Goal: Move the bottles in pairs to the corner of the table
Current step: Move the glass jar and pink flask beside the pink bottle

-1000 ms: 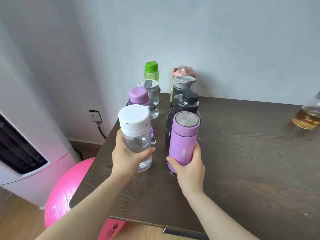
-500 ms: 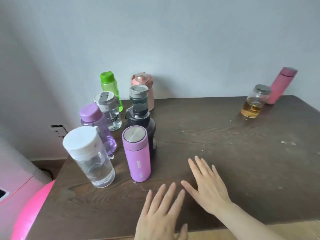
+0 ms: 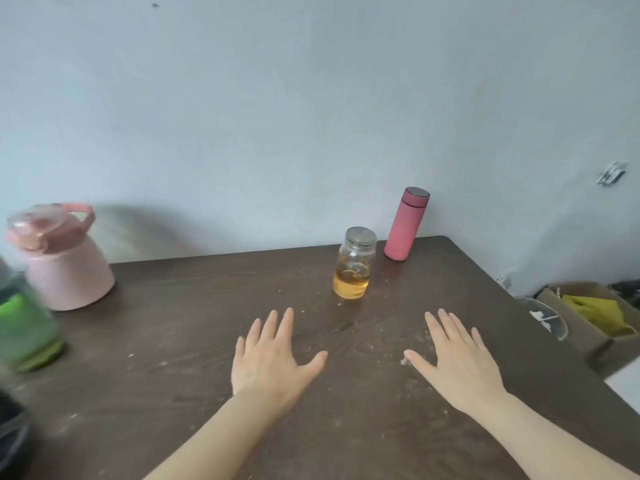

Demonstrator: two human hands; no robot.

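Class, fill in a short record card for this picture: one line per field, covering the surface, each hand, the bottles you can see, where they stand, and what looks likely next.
Surface: dark brown wooden table
Left hand: open, palm down, empty
Right hand: open, palm down, empty
Far right: clear glass jar with amber liquid; slim pink metal flask behind it, by the wall
Far left: pale pink jug with handle; blurred green bottle
Likely next: hands reach for jar and flask, the pair nearest them

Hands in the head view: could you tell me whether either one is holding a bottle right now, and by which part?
Nothing is held. The left hand and right hand are both open, fingers spread, over the bare table.
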